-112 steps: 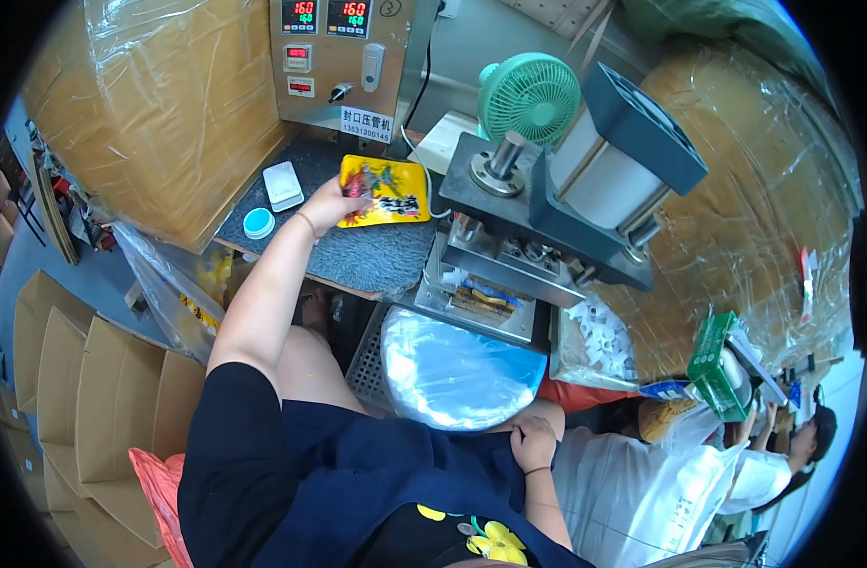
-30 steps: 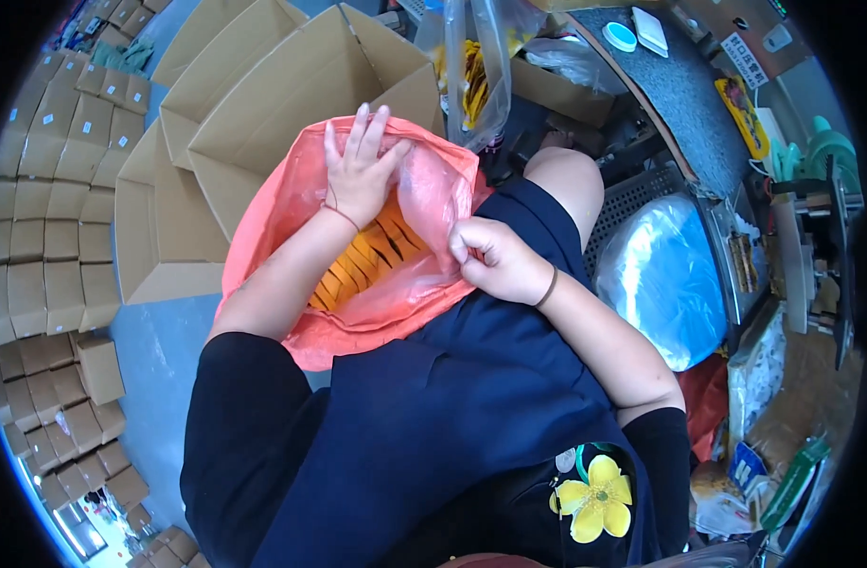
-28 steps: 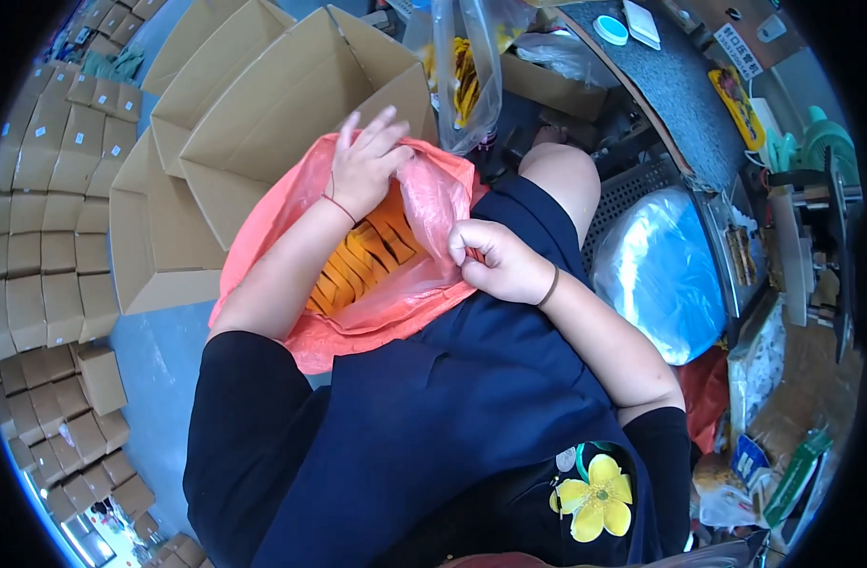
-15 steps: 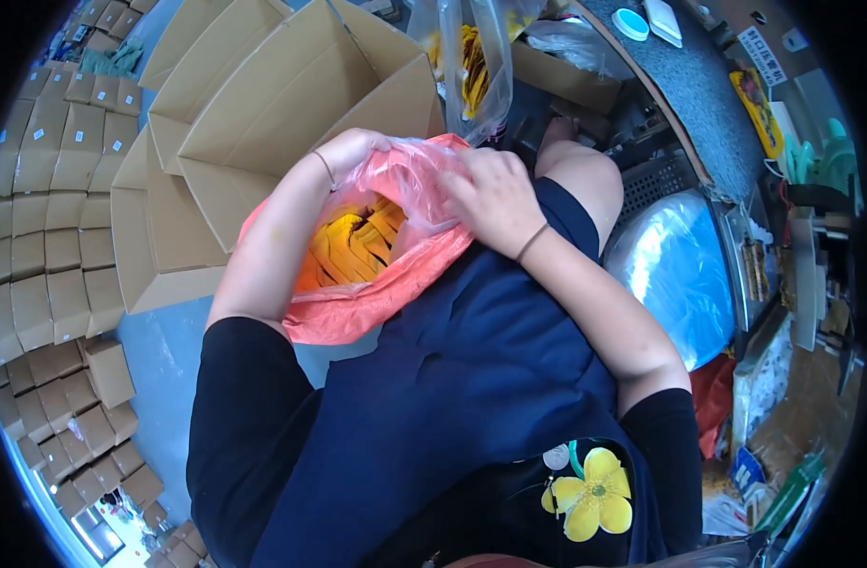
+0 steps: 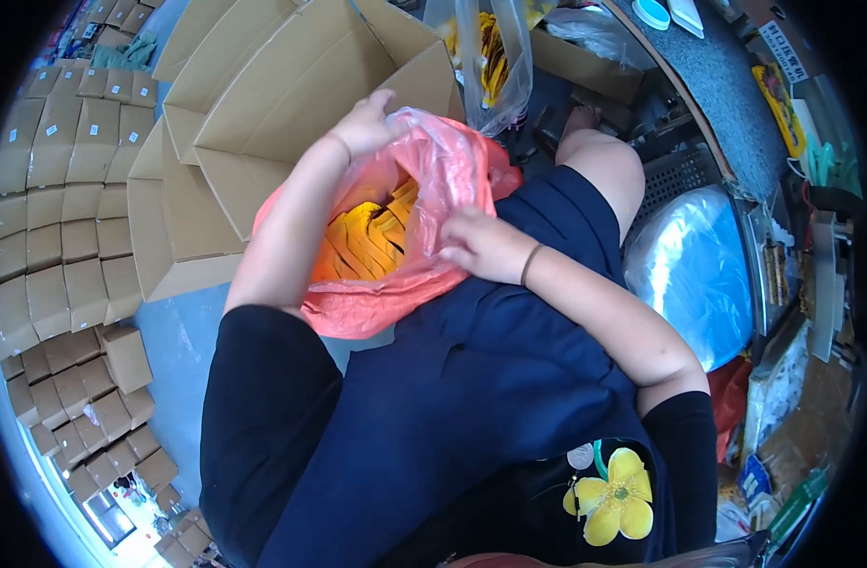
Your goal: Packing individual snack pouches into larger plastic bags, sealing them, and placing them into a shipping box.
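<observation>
A pinkish-red plastic bag (image 5: pixel 367 312) stands with its mouth wide, its film bunched toward the right. Inside lie several flat orange-yellow pieces (image 5: pixel 362 241), stacked in slanting rows; their kind is unclear. My left hand (image 5: pixel 362 125) is at the bag's far rim, fingers bent around the film, though the fingertips are partly hidden. That forearm crosses over the bag's left side. At the right rim, my right hand (image 5: pixel 490 248) has its thumb and fingers closed on the bag's film, beside my dark blue apron (image 5: pixel 471 379).
Open cardboard boxes (image 5: pixel 273 104) stand just beyond the bag. Stacked cartons (image 5: pixel 60 227) line the left. A clear bag with yellow pieces (image 5: pixel 492 71) hangs at the far side. On the right are a blue plastic-wrapped bundle (image 5: pixel 694 279) and a grey-topped table (image 5: pixel 736 104).
The bag's mouth has spread wider and its far rim stands higher. My left hand has moved up and away; my right hand has come down along the right rim. The view has shifted slightly.
</observation>
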{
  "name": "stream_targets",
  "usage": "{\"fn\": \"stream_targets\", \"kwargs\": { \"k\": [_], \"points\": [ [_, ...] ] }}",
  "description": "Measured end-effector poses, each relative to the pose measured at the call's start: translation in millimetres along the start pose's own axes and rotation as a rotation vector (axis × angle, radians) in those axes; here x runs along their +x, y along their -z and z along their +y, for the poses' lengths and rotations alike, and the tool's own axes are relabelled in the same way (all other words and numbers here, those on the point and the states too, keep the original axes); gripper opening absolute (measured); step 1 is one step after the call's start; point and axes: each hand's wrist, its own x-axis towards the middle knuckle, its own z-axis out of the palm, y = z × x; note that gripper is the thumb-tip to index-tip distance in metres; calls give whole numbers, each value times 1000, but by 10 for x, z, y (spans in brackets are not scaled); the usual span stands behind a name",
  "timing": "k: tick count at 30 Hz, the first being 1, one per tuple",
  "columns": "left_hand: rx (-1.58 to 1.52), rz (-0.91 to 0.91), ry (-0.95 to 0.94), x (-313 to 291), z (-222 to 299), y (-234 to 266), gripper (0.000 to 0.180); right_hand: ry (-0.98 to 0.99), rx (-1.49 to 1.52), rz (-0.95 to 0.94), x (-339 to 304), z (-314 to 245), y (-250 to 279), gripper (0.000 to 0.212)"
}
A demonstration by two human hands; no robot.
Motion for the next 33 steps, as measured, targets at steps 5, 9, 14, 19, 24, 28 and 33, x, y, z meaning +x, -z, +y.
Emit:
{"fn": "stream_targets", "kwargs": {
  "k": [5,9,14,19,24,28,33],
  "points": [
    [350,260,-248,-1402,509,476,59,-48,-144,71,29,-59,159,56],
    [993,473,112,-2167,413,382,47,48,-263,-319,41,-151,49,51],
    [-269,297,854,-2722,-1398,670,47,227,-423,-579,123,-221,-159,31],
    [-1691,605,642,-2581,-1320,740,45,136,-488,-545,52,-260,-165,34],
    [-1855,307,278,-2819,-2057,303,37,17,-611,-612,179,-198,-207,31],
    [-1850,287,360,-2945,-1856,94,39,-53,-469,-653,156,-58,-111,35],
    [-1767,288,521,-3094,-1660,272,48,-132,-466,-577,163,-59,-117,40]
  ]
}}
